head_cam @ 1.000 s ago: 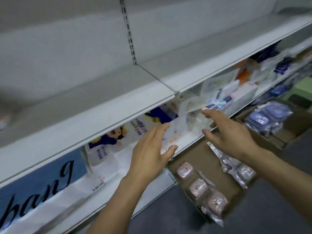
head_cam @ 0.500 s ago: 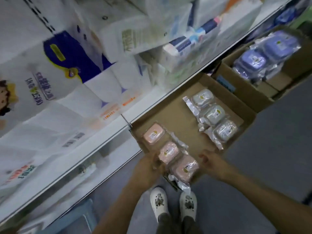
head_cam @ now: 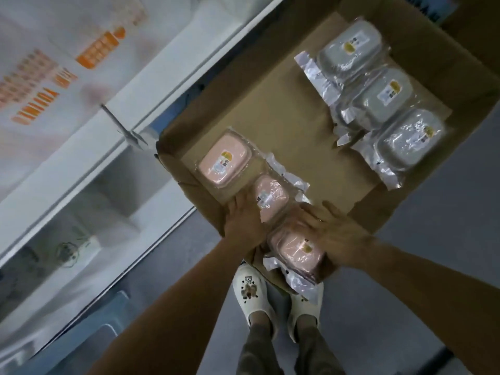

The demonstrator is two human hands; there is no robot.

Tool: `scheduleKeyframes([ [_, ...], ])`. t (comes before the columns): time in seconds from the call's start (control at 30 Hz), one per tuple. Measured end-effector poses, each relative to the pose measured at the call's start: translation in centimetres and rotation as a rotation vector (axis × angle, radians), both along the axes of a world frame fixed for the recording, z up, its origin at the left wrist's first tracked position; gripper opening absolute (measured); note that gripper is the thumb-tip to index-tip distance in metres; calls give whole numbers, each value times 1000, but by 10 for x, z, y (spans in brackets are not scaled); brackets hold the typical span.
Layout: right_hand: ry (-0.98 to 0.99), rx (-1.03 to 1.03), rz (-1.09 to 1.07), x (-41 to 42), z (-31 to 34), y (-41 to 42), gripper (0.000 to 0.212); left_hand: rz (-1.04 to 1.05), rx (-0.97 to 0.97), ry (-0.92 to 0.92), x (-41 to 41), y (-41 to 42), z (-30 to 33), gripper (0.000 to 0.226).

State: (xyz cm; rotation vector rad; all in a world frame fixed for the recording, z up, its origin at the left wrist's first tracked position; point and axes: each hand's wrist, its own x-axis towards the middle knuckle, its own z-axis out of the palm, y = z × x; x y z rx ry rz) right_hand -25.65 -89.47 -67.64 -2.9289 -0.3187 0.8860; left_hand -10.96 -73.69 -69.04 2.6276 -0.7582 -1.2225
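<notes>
The nearest pink rounded-rectangular container sealed in crinkled clear film point(head_cam: 297, 251) lies at the near corner of the open brown cardboard box point(head_cam: 284, 125), directly under the right grip point(head_cam: 334, 232), whose fingers lie fairly straight and spread across its far end, pressing on the glossy wrap. The left grip point(head_cam: 244, 220) sits just beside it, against the left edge of the middle pink film-wrapped container point(head_cam: 270, 197); its fingertips slip beneath the film, so whether it clasps anything cannot be told. A third pink container point(head_cam: 223, 165) lies farther along the same row, and three grey film-wrapped containers point(head_cam: 387, 94) overlap in a row at the box's far side, well apart. The box is matte and creased; the white metal shelf edge point(head_cam: 81, 147) runs past on the left. Half a second ago both grips hovered at the box's near rim, the right one clear of the container it now touches.
</notes>
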Motion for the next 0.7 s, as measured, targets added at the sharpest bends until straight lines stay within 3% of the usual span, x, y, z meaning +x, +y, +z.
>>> scheduleKeyframes([
  [0.17, -97, 82, -46, 6, -7, -24, 88, -49, 92, -72, 7, -18, -23, 119],
  [0.27, -93, 108, -249, 8, 10, -38, 92, 21, 71, -18, 13, -15, -12, 120],
  [0.33, -61, 139, -504, 10, 29, -45, 91, 87, 36, 16, 15, -8, 4, 124],
  [0.43, -67, 285, -949, 18, 65, -47, 84, 197, -36, 57, 20, 4, 44, 130],
  [0.5, -62, 414, -1105, 25, 93, -44, 85, 302, -94, 90, 24, 10, 77, 131],
  [0.7, -83, 639, -1114, 53, 190, -21, 75, 677, -405, 141, 30, 34, 199, 120],
])
